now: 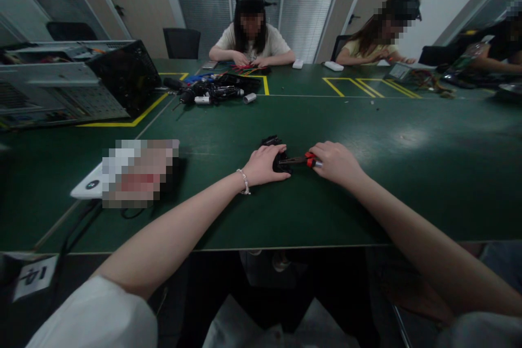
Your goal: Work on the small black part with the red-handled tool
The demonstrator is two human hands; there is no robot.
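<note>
On the green table, my left hand [263, 166] presses down on a small black part [281, 162], with its thumb and fingers curved around it. The part's exact kind is hard to make out, and my palm hides some of it. More of the black piece [269, 140] shows beyond my fingertips. My right hand [336, 160] is closed around the red handles of long-nosed pliers [299, 160]. The pliers' jaws point left and touch the black part; what they grip there is too small to tell.
At the left stands an opened computer case [61, 89], with a white device [92, 182] and its cable nearer me. Black and blue cables [220, 87] lie in a heap ahead. Co-workers sit across the table, one handling coloured wires [248, 69]. A metal box with wires [402, 72] lies at far right.
</note>
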